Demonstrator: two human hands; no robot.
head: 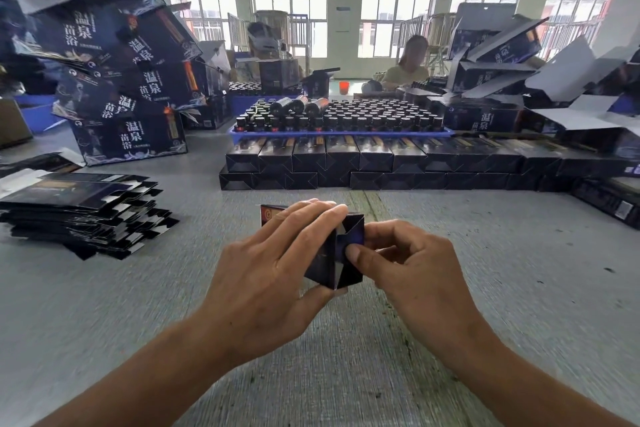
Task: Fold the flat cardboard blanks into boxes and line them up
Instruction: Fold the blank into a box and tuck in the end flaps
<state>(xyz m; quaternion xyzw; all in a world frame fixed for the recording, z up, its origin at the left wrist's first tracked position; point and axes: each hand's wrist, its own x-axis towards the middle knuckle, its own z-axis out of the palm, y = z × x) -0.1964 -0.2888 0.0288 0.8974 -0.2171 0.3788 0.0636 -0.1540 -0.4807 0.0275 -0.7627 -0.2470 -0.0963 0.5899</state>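
A small dark box (341,255) is held just above the grey table, its end flaps facing me. My left hand (266,274) grips its body, fingers wrapped over the top. My right hand (412,265) pinches an end flap between thumb and forefinger, with the other fingers curled. A stack of flat dark blanks (79,215) lies at the left of the table. Folded boxes (346,163) stand lined up in two tiers across the back of the table.
A blue tray (341,131) of several dark bottles rests on the lined-up boxes. Large printed cartons (128,135) pile up at the back left, and opened cartons (519,80) at the back right. A person (408,62) sits behind the tray. A red cup (343,87) stands farther back.
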